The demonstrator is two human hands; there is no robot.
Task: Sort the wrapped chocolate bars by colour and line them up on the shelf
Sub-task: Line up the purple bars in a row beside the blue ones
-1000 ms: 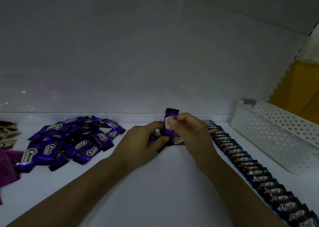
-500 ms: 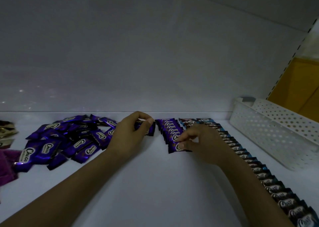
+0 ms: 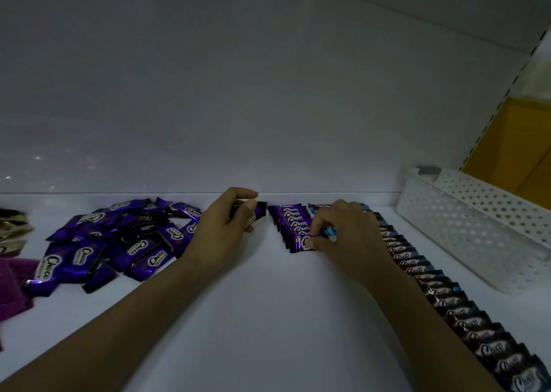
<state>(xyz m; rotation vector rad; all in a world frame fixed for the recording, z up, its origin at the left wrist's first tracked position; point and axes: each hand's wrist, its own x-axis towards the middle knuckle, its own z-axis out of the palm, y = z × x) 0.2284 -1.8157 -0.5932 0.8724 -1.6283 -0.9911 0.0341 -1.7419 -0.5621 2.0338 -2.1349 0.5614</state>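
A loose pile of purple wrapped chocolate bars (image 3: 119,239) lies on the white shelf (image 3: 268,317) at the left. A short overlapping row of purple bars (image 3: 290,221) runs from the back wall at centre. My right hand (image 3: 343,233) pinches the front bar of that row (image 3: 299,242) between thumb and fingers. My left hand (image 3: 223,230) holds several purple bars (image 3: 261,209) just left of the row. A long row of blue-and-brown bars (image 3: 456,305) runs from the back wall to the front right corner.
A white perforated plastic basket (image 3: 477,227) stands at the right. Gold-wrapped bars (image 3: 12,224) and magenta-wrapped bars (image 3: 12,290) lie at the far left edge. The white back wall rises just behind the rows.
My right hand set the purple bar it held upright down onto the front of the purple row. My left hand drew back to the left with its bars. In the last half second little moved.
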